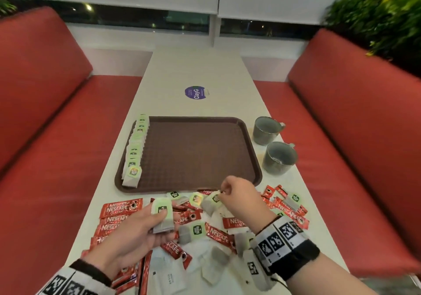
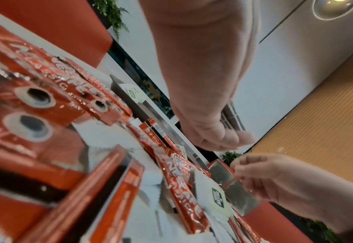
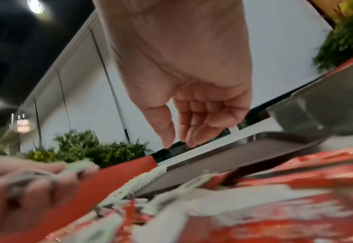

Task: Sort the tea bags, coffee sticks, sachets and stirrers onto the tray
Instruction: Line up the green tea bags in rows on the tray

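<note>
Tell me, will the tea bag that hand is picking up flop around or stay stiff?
Probably floppy: the tea bag under the right hand looks like thin, soft paper with a tag. It is likely very light, since fingertips alone seem to lift it. It may dangle and swing if held only by its tag.

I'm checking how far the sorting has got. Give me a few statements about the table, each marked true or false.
1. A row of tea bags lines the tray's left edge. True.
2. The left hand is empty. False: it holds a small stack of tea bags.
3. Coffee sticks already lie on the tray. False: the coffee sticks are on the table.
4. Two grey mugs stand right of the tray. True.
</note>
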Demonstrator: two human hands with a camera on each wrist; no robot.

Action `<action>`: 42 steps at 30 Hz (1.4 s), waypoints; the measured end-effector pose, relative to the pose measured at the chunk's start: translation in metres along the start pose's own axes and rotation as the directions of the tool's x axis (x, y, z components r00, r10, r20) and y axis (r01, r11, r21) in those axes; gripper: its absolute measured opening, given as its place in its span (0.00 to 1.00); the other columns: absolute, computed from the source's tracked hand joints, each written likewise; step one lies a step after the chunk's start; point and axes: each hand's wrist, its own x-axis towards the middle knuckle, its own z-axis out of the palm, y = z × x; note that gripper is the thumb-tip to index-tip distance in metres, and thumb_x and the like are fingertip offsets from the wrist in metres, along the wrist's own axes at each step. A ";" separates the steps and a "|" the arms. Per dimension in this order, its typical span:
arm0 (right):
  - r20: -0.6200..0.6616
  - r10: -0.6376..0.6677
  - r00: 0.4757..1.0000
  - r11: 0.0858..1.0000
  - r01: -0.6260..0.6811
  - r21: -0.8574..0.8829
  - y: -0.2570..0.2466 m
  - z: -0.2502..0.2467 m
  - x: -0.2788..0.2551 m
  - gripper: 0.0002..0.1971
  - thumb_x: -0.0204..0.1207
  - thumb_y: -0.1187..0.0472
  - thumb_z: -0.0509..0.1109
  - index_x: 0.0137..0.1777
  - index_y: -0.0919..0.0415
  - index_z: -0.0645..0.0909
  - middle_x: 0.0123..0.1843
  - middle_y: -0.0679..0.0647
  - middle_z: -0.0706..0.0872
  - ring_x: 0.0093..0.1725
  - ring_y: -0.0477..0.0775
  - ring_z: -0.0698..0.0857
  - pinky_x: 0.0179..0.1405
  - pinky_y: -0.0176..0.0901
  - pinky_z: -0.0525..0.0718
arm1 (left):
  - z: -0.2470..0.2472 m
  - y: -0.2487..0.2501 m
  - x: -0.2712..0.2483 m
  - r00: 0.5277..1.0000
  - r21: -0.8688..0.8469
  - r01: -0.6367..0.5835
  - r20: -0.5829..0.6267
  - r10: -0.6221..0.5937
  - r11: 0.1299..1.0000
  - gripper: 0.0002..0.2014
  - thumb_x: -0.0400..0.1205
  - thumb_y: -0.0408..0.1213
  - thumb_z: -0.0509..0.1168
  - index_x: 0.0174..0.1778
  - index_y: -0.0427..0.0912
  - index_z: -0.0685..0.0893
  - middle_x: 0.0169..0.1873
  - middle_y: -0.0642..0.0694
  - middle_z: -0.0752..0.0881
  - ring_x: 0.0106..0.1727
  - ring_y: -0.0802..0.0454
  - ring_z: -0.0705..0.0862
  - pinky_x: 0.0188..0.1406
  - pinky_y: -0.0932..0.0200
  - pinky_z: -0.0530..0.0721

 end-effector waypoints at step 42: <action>0.197 -0.179 0.964 0.936 0.229 -0.268 -0.014 0.034 -0.023 0.16 0.68 0.39 0.72 0.43 0.50 0.79 0.45 0.47 0.83 0.45 0.49 0.80 0.42 0.43 0.77 | -0.006 -0.013 -0.014 0.991 0.080 -0.083 -0.095 0.091 0.993 0.14 0.79 0.31 0.67 0.60 0.38 0.79 0.40 0.40 0.88 0.45 0.45 0.86 0.31 0.59 0.84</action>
